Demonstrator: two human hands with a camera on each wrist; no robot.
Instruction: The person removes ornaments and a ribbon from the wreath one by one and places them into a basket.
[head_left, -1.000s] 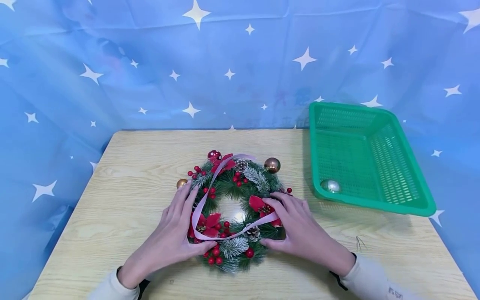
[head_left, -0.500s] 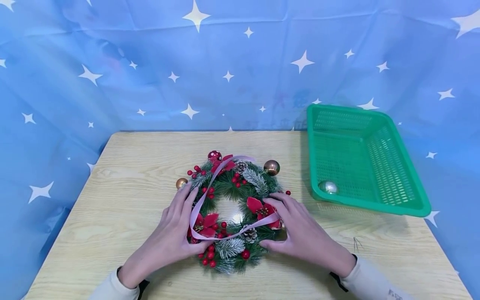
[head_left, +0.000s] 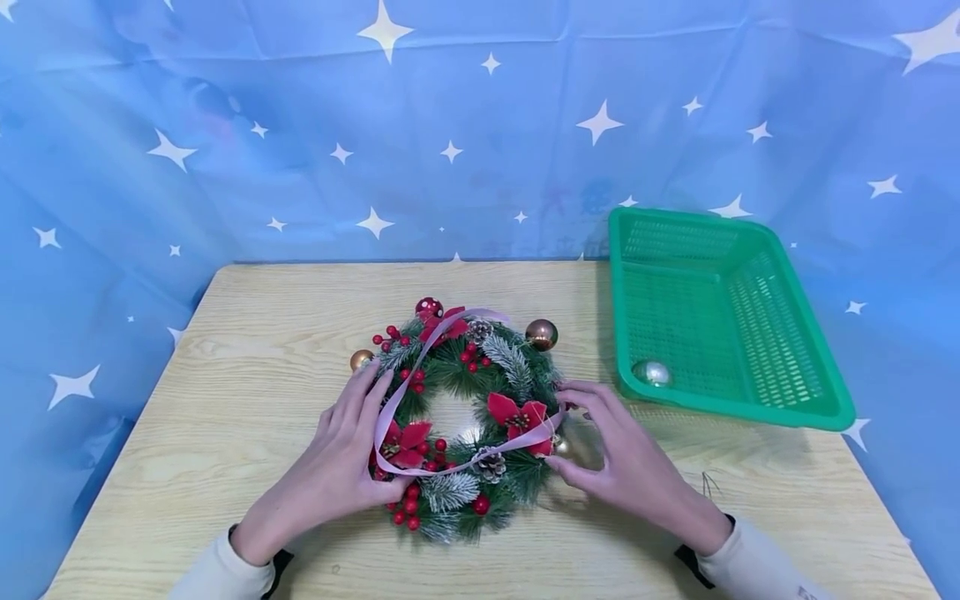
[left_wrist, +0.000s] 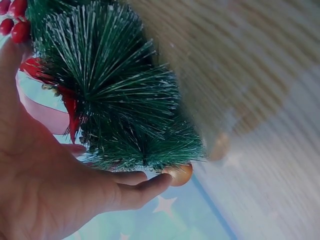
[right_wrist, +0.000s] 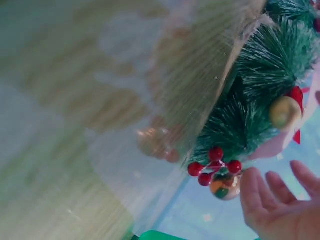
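The wreath (head_left: 465,417) is lying mid-surface (head_left: 247,350), with bare wood all round it. The left hand (head_left: 341,462) is lying against its left rim, fingers straight along the greenery, thumb on the pink ribbon (head_left: 420,367). The right hand (head_left: 630,458) is hovering just off the right rim, fingers relaxed and gripping nothing. The green basket (head_left: 780,412) is sitting at the far right edge, holding a silver ball (head_left: 649,372).

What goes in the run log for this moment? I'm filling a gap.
left hand rests on wreath | right hand beside wreath, fingers at pink ribbon | silver bauble in green basket
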